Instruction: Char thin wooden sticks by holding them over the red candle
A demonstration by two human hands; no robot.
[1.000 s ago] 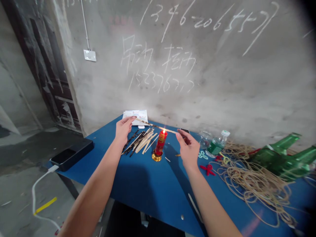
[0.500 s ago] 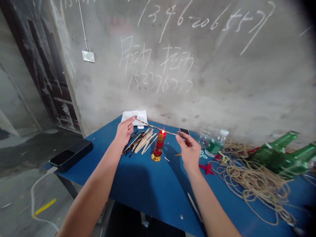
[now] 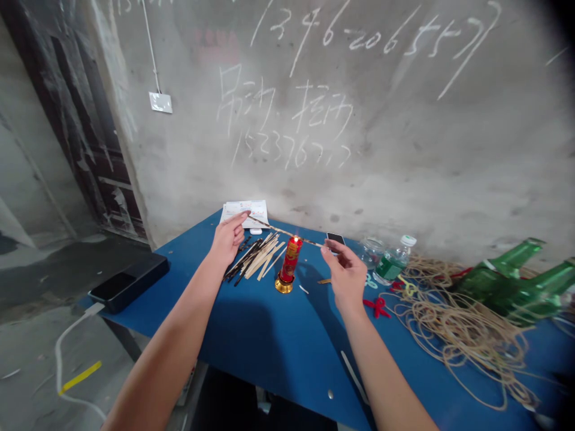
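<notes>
Finding little change from a second ago: the thin dark-banded stick [image 3: 284,232] still lies level across the flame. Far left, a black power bank [image 3: 129,282] sits on the blue table [image 3: 251,353]. Left hand [image 3: 228,238] half open, fingertips pinching the stick's near end, above papers [image 3: 244,211] and a heap of sticks [image 3: 254,262]. Mid-stick touches the flame tip of the red candle [image 3: 291,258]. Right hand [image 3: 345,272] curled, thumb and fingers pinching the far end, just before a small black device [image 3: 335,239]. Further right: a glass jar [image 3: 372,250], water bottle [image 3: 394,261], tangled cord [image 3: 462,335], green bottles [image 3: 507,284].
</notes>
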